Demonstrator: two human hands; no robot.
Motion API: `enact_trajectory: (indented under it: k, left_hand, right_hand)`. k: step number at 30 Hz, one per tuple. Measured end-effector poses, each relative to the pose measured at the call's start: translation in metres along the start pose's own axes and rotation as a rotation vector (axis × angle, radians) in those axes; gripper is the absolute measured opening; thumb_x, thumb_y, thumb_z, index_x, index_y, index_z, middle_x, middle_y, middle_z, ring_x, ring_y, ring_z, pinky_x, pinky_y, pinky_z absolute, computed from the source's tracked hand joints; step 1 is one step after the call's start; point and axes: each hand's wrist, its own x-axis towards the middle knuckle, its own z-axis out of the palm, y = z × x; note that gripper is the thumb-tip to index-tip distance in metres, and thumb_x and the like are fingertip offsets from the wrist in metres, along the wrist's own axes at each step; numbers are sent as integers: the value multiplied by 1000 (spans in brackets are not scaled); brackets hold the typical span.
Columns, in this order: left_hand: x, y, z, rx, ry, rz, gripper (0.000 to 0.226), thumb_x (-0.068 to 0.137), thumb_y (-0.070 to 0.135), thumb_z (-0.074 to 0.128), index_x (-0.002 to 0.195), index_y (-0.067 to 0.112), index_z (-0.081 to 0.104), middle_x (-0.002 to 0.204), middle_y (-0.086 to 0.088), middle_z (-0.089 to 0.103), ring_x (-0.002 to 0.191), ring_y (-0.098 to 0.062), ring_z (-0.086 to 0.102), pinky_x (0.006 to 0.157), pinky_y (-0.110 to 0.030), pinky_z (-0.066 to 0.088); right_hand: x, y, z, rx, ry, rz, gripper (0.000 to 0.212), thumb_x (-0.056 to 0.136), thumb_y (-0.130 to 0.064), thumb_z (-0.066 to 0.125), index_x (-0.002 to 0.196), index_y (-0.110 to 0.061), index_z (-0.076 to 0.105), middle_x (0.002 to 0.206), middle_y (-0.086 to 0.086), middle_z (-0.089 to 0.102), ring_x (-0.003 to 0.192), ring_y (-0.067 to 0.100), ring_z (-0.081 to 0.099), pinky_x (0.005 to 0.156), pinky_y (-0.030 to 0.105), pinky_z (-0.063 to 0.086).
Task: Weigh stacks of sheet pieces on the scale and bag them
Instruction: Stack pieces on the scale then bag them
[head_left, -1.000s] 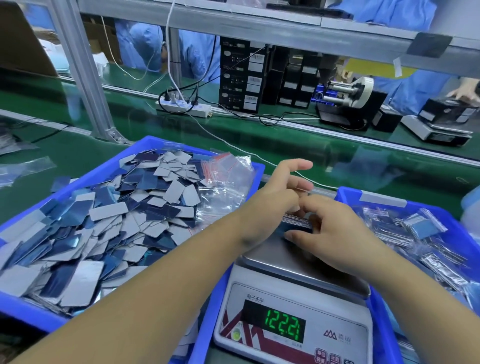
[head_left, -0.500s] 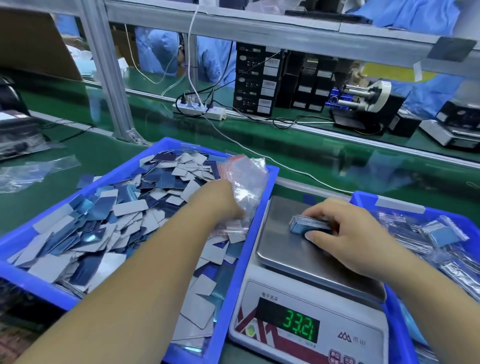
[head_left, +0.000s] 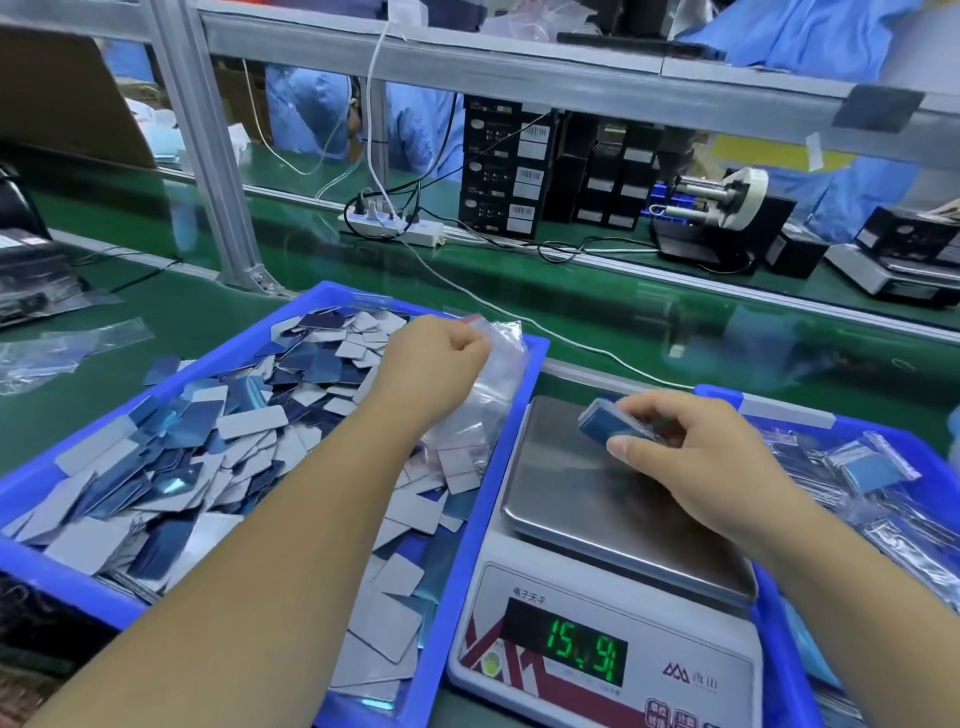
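Stack (head_left: 610, 428) of blue sheet pieces, gripped in the right hand (head_left: 696, 457), sits over the far part of the scale (head_left: 602, 545), above its steel pan. The thumb presses the near edge and the curled fingers close over the far edge, so the pieces are squeezed into one neat block. Its long axis runs from far left to near right, roughly along the pan's back edge, with the free short end pointing left toward the tray of loose pieces; the block tilts slightly, left end a little raised. Whether its underside touches the pan I cannot tell (the green display reads 15.9, with the last digit unclear).

The left hand (head_left: 434, 358) is over the far right corner of the left blue tray (head_left: 483, 493), fingers curled into a pinch on a clear plastic bag (head_left: 498, 374) with a red strip at its top; the bag hangs crumpled below the fist, against the tray's right wall. Loose sheet pieces (head_left: 208, 457), grey and blue, lie heaped in that tray, pointing every way.

To the right of the scale a second blue tray (head_left: 779, 415) holds filled bags (head_left: 878, 467). Everything rests on a green desk (head_left: 623, 322).
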Motion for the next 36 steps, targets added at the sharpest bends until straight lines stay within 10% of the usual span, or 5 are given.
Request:
enact_trajectory:
  k: [4,16,25,36]
  left_hand:
    - [-15,23,11,-786,-232,-9,22,98,19,63,88,27,81,64,13,64,56,-2,55,55,-16,49]
    - [-33,36,33,-1134,-461,-5,27,91,7,60,92,22,82,81,-2,73,66,-16,70,60,-30,57]
    - [-29,33,20,-1054,-659,-67,41,82,38,69,118,19,68,90,-1,71,81,-17,69,68,-30,55]
    - [-37,30,25,-416,-581,202,15,83,7,79,75,19,73,63,10,64,60,-6,56,61,-16,44]
  right_hand:
    - [-1,-5,-2,626,-39,157,16,81,-11,74,91,-24,76,72,5,56,52,15,39,49,22,35]
    - [0,-8,1,977,-181,187,22,80,-15,66,100,-11,75,76,3,59,48,9,38,45,18,34]
    - [-1,-6,-4,875,-27,114,29,73,-17,72,101,-8,72,85,9,60,50,13,39,48,21,36]
    - [-6,-10,-2,741,-34,-58,23,78,-13,69,95,-25,76,80,0,67,52,14,42,49,24,37]
